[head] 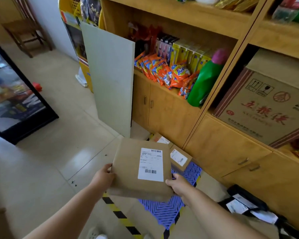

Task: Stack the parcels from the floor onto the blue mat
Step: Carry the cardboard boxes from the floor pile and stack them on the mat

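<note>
I hold a flat brown cardboard parcel [128,168] with a white shipping label in the air, above the blue mat [164,211]. My left hand [104,176] grips its left edge and my right hand [178,186] grips its near right corner. The blue mat is a lattice plastic tile on the floor, edged by yellow-black tape. A smaller brown parcel [179,159] with a label rests on the mat's far side, and another small parcel [160,139] lies behind it by the cabinet. Black plastic parcels [245,202] lie on the floor to the right.
Wooden shelves with cabinet doors [169,116] stand right behind the mat, holding detergent packets and a green bottle [204,81]. A white board [110,78] leans against the shelf. A glass-door fridge [14,94] stands at left across the tiled floor.
</note>
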`<state>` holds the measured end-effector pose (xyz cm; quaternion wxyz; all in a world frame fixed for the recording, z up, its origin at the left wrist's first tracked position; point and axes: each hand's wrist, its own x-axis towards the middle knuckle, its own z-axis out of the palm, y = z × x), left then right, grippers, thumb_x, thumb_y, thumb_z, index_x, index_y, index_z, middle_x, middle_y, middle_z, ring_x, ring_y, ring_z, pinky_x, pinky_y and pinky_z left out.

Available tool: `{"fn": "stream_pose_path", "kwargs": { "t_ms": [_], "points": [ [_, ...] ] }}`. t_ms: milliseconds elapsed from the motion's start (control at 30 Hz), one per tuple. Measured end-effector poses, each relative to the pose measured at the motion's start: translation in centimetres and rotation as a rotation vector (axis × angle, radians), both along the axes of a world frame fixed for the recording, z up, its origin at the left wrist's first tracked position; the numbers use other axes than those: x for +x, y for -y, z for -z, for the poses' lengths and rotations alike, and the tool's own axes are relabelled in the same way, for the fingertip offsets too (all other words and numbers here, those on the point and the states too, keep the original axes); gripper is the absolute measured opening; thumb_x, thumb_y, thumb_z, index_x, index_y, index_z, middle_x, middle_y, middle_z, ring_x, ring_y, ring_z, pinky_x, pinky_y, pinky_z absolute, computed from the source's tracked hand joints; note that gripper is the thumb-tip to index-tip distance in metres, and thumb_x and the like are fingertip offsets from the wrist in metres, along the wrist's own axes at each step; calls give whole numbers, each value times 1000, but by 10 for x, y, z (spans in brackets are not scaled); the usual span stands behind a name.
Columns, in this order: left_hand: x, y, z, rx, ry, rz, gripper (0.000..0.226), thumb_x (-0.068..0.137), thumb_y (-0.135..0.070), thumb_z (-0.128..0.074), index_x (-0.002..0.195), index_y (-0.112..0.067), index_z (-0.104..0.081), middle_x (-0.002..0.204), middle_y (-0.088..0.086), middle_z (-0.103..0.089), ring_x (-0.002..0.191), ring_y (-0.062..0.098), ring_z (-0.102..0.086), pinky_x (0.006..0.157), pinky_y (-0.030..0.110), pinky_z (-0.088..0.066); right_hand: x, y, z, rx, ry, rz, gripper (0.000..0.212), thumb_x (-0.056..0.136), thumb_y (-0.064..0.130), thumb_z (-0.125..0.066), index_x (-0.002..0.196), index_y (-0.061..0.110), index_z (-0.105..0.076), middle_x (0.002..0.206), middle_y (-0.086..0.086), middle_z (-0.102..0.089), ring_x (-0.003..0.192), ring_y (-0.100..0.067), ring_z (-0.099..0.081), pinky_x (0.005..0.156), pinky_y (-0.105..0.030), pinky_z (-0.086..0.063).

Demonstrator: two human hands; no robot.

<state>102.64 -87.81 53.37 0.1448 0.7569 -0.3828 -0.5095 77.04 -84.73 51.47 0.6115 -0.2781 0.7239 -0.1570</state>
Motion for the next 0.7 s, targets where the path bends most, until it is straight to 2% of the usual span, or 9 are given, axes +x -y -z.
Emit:
{"fn": "stream_pose_path", "kwargs": {
  "t_ms": [67, 167, 267, 333, 433, 567, 600, 667, 700],
  "points": [
    [-1, 25, 7, 0, 33, 60, 48, 94, -6, -42, 140, -21, -40, 130, 12, -54, 97, 25, -53, 86, 36, -47, 2, 16, 7, -2, 8, 46, 44, 96, 10, -51, 138, 7, -39, 132, -11, -52, 100, -24, -55, 89, -37, -51],
    [5, 63, 20, -1, 59, 146, 48, 95, -5, -39, 141, -20, -39, 124, 13, -55, 95, 26, -54, 86, 38, -48, 10, 38, 20, 21, -11, 109, 49, 96, 11, -51, 142, 7, -35, 138, -12, -48, 103, -25, -54, 83, -35, -49],
    [19, 103, 37, 9, 55, 223, 46, 96, -8, -38, 140, -20, -40, 115, 10, -58, 89, 25, -54, 74, 35, -50, 27, 57, 34, 41, -22, 209, 48, 95, 12, -52, 141, 8, -37, 134, -11, -51, 102, -25, -55, 73, -31, -51],
    [28, 132, 47, 27, 57, 294, 44, 97, -11, -38, 141, -20, -39, 122, 12, -57, 86, 23, -53, 67, 30, -45, 43, 70, 44, 70, -37, 279, 45, 95, 12, -53, 138, 8, -40, 123, -10, -55, 98, -24, -58, 72, -32, -51],
    [42, 174, 65, 51, 66, 380, 45, 98, -8, -36, 142, -18, -38, 126, 14, -55, 89, 25, -52, 70, 31, -45, 71, 88, 59, 89, -49, 382, 36, 94, 10, -52, 130, 9, -48, 100, -4, -58, 76, -15, -57, 61, -26, -46],
    [61, 220, 97, 83, 96, 487, 45, 95, -4, -37, 138, -17, -44, 123, 15, -56, 106, 32, -53, 91, 36, -44, 104, 108, 90, 126, -59, 539, 21, 90, -1, -54, 111, 5, -56, 82, 0, -58, 60, -8, -58, 49, -18, -47],
    [65, 230, 107, 92, 122, 523, 45, 95, -6, -38, 138, -20, -45, 123, 13, -57, 109, 31, -52, 95, 36, -45, 110, 112, 100, 125, -59, 573, 24, 89, -3, -56, 111, 4, -56, 86, -4, -60, 62, -10, -61, 54, -19, -49],
    [68, 245, 126, 110, 193, 598, 45, 96, -13, -38, 137, -29, -45, 125, 6, -58, 113, 28, -50, 96, 32, -43, 118, 120, 123, 153, -35, 605, 39, 85, -4, -61, 122, 1, -54, 104, -12, -63, 86, -23, -66, 73, -32, -54],
    [69, 251, 137, 117, 219, 621, 44, 96, -18, -38, 137, -33, -45, 126, 4, -57, 113, 27, -50, 95, 31, -43, 121, 122, 133, 169, -13, 628, 43, 83, -6, -63, 125, 2, -52, 110, -13, -64, 96, -28, -64, 76, -35, -53]
  ]
}}
